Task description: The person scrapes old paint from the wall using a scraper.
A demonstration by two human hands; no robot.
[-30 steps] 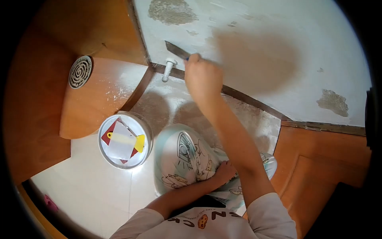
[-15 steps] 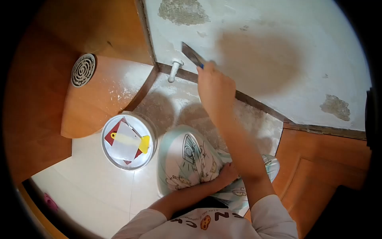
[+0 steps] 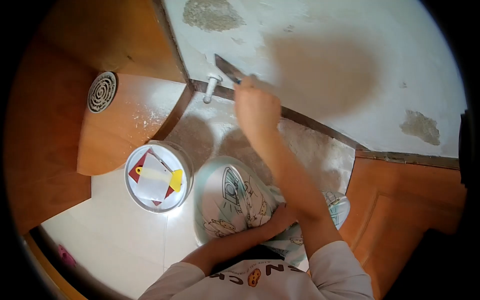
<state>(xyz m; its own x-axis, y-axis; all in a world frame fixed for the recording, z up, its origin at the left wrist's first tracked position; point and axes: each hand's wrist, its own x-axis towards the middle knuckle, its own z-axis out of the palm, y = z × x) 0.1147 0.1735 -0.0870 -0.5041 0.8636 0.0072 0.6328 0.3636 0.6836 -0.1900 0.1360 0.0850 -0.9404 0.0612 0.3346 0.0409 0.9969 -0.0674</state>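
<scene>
My right hand point(image 3: 256, 104) is closed around the handle of a putty knife point(image 3: 227, 68), its metal blade lying at or very near the white wall point(image 3: 320, 30). Just below the blade, a short white pipe point(image 3: 211, 90) sticks out of the wall. My left hand point(image 3: 286, 216) rests by my lap, against the patterned trousers point(image 3: 232, 200). Its fingers are mostly hidden behind my right forearm.
A white bucket point(image 3: 131, 192) on the floor carries sandpaper point(image 3: 152, 184) and a yellow-edged scraper point(image 3: 175, 181). Bare patches point(image 3: 212, 15) mark the wall. A round vent point(image 3: 102, 92) sits in the orange wood at left; a wooden panel point(image 3: 407, 215) lies right.
My right hand and the putty knife have shifted slightly left in view, and the whole view has moved a little. The left hand stays by my lap.
</scene>
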